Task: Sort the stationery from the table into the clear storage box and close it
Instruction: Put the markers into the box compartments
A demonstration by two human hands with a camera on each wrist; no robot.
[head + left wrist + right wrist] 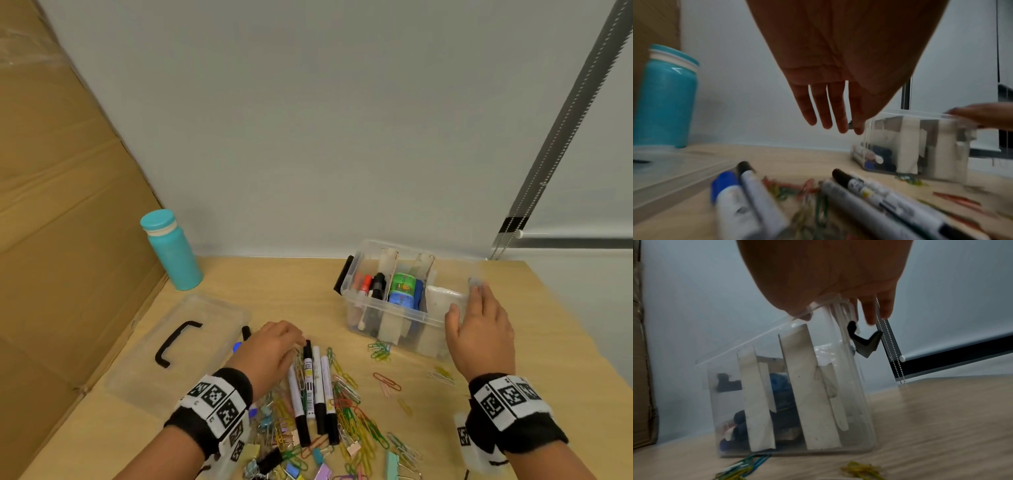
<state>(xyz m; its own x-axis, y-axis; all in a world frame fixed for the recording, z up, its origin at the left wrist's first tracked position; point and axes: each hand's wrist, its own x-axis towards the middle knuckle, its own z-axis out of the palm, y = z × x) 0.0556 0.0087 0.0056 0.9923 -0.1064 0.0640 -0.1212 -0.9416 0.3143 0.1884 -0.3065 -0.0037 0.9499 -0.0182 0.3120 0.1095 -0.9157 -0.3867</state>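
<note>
The clear storage box (pixel 383 320) (pixel 818 402) (pixel 920 146) stands open at the right, split by white dividers. Markers lie in its left part and tape rolls (pixel 406 291) in the middle one. My right hand (pixel 479 318) (pixel 840 311) grips the box's right end, thumb on the near wall and fingers over the far rim. My left hand (pixel 294 342) (pixel 830 113) hovers with straight fingers, holding nothing, just above several black-and-white markers (pixel 313 387) (pixel 869 194). Coloured paper clips (pixel 356 421) and binder clips (pixel 274 459) are heaped around the markers.
The clear lid (pixel 212 318) with its black handle lies flat at the left, a blue-capped marker (pixel 725 186) beside it. A teal bottle (pixel 173 253) (pixel 663 100) stands behind the lid. Cardboard (pixel 51 205) walls off the left side. Loose clips (pixel 387 380) dot the table between heap and box.
</note>
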